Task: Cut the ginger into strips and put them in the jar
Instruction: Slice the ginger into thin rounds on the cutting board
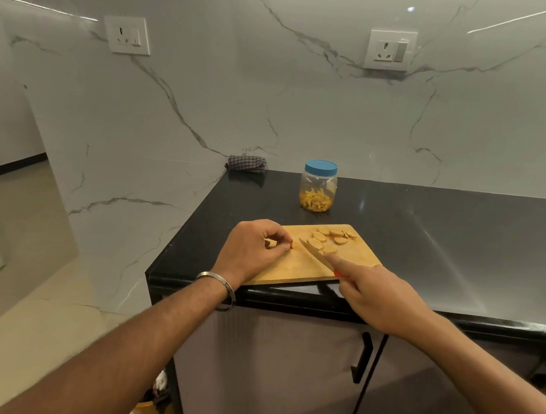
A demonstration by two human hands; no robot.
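A wooden cutting board (295,268) lies at the front left of the black counter. My left hand (254,249) pinches a small ginger piece (291,245) against the board. My right hand (381,295) grips a red-handled knife (315,255), forefinger stretched along the blade's back, the tip just right of the pinched piece. Several round ginger slices (329,238) lie on the board's far right part. Behind the board stands a clear jar (318,186) with a blue lid on it and yellow ginger strips inside.
A folded checked cloth (246,163) lies at the counter's back left corner against the marble wall. The counter (449,245) drops off to the left of the board. A yellow bin (154,409) stands on the floor below.
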